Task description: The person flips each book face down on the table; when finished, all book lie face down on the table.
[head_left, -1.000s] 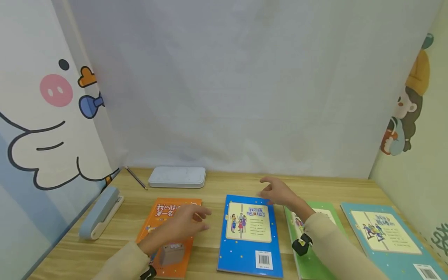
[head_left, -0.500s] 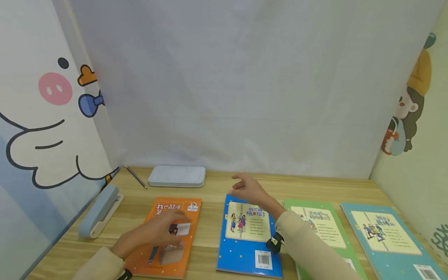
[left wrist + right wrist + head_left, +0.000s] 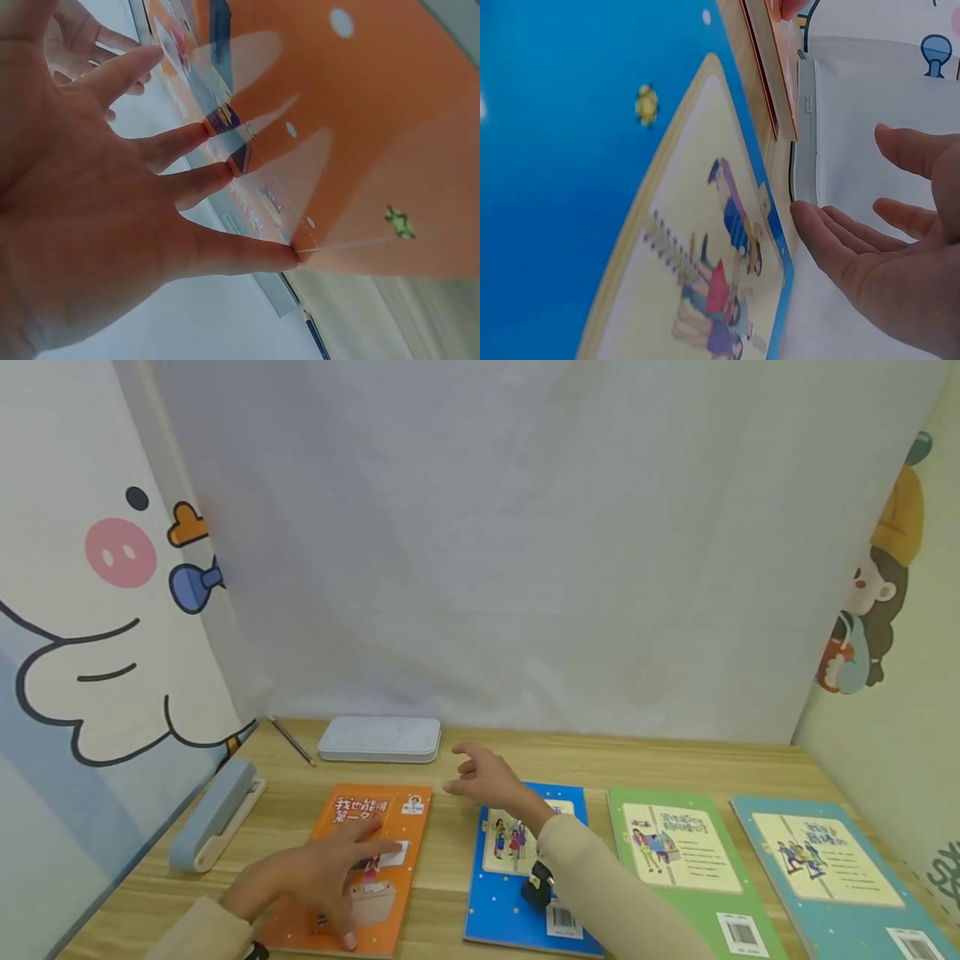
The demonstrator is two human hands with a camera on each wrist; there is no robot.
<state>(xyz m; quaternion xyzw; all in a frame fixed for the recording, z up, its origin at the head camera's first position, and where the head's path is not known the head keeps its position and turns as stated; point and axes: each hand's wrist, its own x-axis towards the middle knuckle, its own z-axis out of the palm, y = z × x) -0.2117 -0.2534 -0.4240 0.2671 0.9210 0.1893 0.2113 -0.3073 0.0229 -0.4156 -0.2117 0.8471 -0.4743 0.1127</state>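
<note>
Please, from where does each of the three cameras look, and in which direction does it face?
Head: above the desk, facing forward and down; shows four books, left hand, right hand, both sleeves.
Left wrist: at the left wrist, along the straight fingers pressing the orange book.
Right wrist: at the right wrist, across the blue book toward the white case; open palm shows.
Shared: head and left wrist both show the orange book.

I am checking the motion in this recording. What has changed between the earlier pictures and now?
The right hand moved left, off the blue book toward the gap beside the orange book, holding nothing. The left hand drew back nearer and now rests flat on the orange book. The books, case and pencil stayed put.
</note>
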